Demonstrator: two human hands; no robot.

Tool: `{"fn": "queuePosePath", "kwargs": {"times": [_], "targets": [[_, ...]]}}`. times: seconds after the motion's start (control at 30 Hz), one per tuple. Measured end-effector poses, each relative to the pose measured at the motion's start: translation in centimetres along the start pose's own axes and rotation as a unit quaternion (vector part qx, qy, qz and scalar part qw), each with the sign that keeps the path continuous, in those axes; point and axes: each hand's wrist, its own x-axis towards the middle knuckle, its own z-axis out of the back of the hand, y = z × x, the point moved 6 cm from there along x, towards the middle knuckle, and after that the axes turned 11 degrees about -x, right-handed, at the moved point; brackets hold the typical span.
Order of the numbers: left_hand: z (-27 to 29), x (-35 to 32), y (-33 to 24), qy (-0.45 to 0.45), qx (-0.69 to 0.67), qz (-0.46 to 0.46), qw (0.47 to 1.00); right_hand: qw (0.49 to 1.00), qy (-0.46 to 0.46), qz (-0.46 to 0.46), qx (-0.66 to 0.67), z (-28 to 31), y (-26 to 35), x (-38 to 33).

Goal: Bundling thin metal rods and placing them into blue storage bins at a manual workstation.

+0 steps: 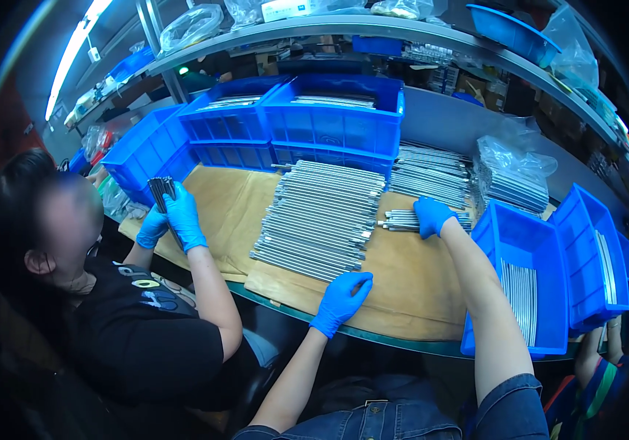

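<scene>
My right hand [434,215], in a blue glove, reaches across the table and closes over a small bundle of thin metal rods [401,219]. The rods jut out to the left of its fingers; their far ends are partly hidden under the hand. My left hand [341,302], also gloved in blue, hovers by the near table edge with its fingers curled together and nothing visible in them. Just beyond it lies a wide layer of metal rods [318,220], side by side on brown paper [410,293].
At the left, a co-worker in blue gloves holds a bundle of dark rods [162,192]. Blue bins [329,121] line the back; another blue bin [523,227] with rods stands at the right. Stacked rods [432,176] lie behind my right hand. A shelf [373,27] spans above.
</scene>
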Motion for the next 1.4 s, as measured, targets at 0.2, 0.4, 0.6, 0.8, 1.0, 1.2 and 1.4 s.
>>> {"fn": "queuePosePath", "kwargs": {"times": [0.2, 0.4, 0.6, 0.8, 1.0, 1.2, 1.4], "targets": [[0.1, -0.6, 0.4, -0.005, -0.001, 0.022, 1.000, 0.998, -0.045, 0.046, -0.022, 0.2, 2.6, -3.7], [0.0, -0.6, -1.0, 0.004, 0.026, -0.015, 1.000, 0.994, 0.008, 0.081, -0.077, -0.1, 3.2, -3.6], [-0.3, -0.2, -0.8, 0.000, 0.010, -0.021, 1.000, 0.991, -0.043, 0.115, -0.053, -0.1, 2.9, -5.6], [0.0, -0.7, -0.6, -0.001, 0.031, -0.010, 0.999, 0.992, -0.032, 0.106, -0.068, 0.4, 3.5, -6.0], [-0.3, -0.8, -1.1, -0.005, 0.049, -0.023, 0.999, 0.993, -0.011, 0.098, -0.058, -0.2, 2.9, -6.0], [-0.1, -0.2, -1.3, -0.003, 0.065, -0.033, 0.997, 0.984, -0.097, 0.138, -0.060, 0.8, 2.7, -5.9], [0.1, -0.3, -0.7, -0.004, 0.061, -0.014, 0.998, 0.990, -0.023, 0.127, -0.051, 0.4, 3.0, -5.7]]}}
